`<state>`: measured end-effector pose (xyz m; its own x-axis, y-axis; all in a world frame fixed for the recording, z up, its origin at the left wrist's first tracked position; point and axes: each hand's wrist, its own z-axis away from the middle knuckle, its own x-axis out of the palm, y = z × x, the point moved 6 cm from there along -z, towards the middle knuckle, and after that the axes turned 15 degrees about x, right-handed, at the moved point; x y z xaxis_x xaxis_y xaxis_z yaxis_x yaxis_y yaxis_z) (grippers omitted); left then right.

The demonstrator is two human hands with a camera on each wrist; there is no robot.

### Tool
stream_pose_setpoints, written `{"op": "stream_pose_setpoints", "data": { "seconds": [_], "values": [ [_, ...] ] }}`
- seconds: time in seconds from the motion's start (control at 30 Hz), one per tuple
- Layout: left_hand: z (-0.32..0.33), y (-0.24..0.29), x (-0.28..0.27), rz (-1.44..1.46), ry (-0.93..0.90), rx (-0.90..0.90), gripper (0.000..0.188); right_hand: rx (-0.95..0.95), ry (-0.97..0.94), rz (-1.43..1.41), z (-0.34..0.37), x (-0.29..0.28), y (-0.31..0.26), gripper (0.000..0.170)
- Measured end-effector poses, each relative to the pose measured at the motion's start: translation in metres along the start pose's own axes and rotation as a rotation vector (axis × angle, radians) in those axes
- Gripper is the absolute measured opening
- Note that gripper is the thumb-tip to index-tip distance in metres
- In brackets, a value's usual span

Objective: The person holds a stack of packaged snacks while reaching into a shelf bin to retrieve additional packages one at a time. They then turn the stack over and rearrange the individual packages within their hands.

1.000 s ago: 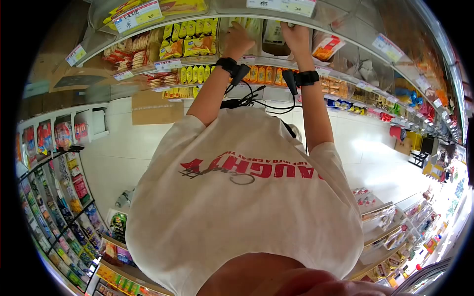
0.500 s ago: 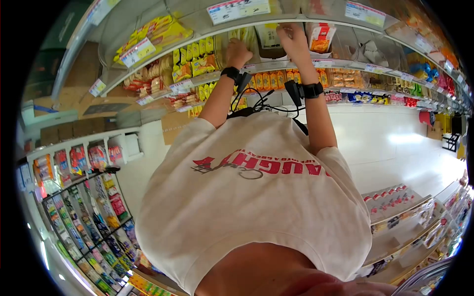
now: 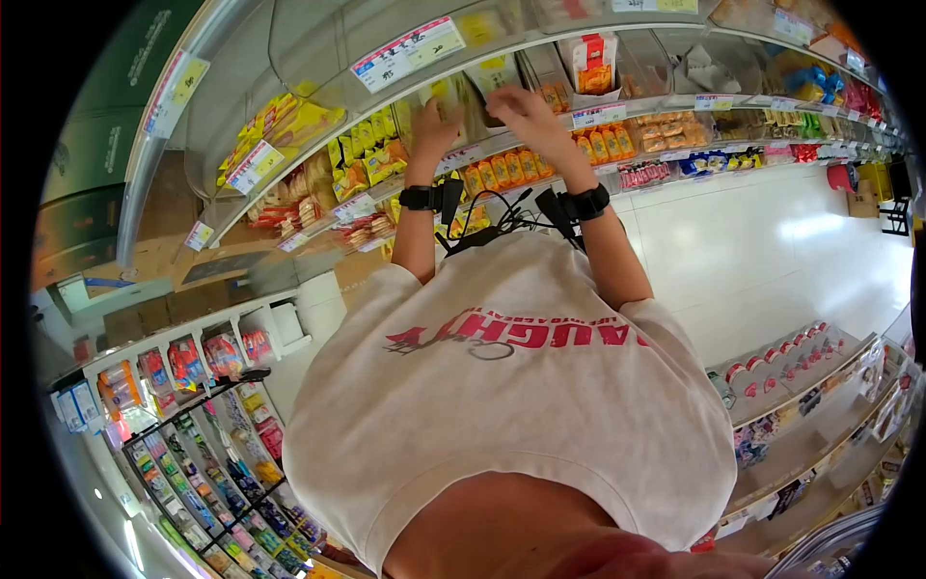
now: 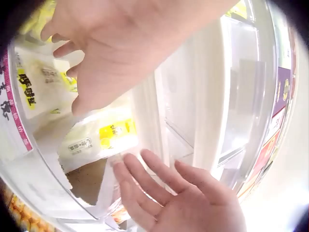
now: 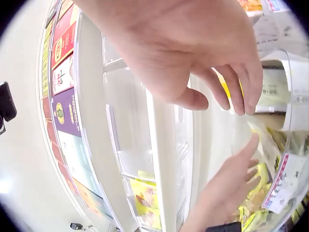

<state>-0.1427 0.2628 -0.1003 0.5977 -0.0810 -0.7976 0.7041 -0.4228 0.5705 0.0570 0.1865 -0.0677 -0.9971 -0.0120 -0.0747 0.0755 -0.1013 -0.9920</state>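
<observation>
My left hand [image 3: 436,130] is over a shelf bin of white packets, its fingers loosely bent. In the left wrist view that hand [image 4: 120,48] lies above a white packet [image 4: 36,92] and a white packet with a yellow label [image 4: 116,133]; nothing shows in its grasp. My right hand [image 3: 531,121] is just to the right, with relaxed, spread fingers and nothing held. Its palm and fingers [image 4: 164,193] show plainly in the left wrist view. In the right wrist view its fingertips overlap the bin next to a pale packet [image 5: 275,89].
Yellow snack packets [image 3: 371,150] fill the bin to the left. An orange-and-white packet [image 3: 593,68] stands to the right. Price tags [image 3: 410,53] line the clear shelf front above, and orange packets [image 3: 502,174] sit one shelf lower. Black cables [image 3: 492,217] hang between the wrists.
The head view has turned, so the shelves appear shifted and tilted. My right hand has moved left, closer to the left hand, and drawn back from the bin's right side. The left hand stays over its bin.
</observation>
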Motion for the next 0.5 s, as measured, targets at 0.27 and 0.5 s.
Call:
{"op": "stream_pose_setpoints", "data": {
  "seconds": [0.27, 0.5],
  "values": [
    [0.05, 0.01, -0.022, 0.13, 0.068, -0.036, 0.038, 0.081, -0.072, 0.083, -0.009, 0.073, 0.005, 0.041],
    [0.095, 0.043, -0.055, 0.341, 0.14, 0.062, 0.035, 0.146, -0.04, 0.624, -0.056, 0.106, 0.011, 0.068]
  ]
}}
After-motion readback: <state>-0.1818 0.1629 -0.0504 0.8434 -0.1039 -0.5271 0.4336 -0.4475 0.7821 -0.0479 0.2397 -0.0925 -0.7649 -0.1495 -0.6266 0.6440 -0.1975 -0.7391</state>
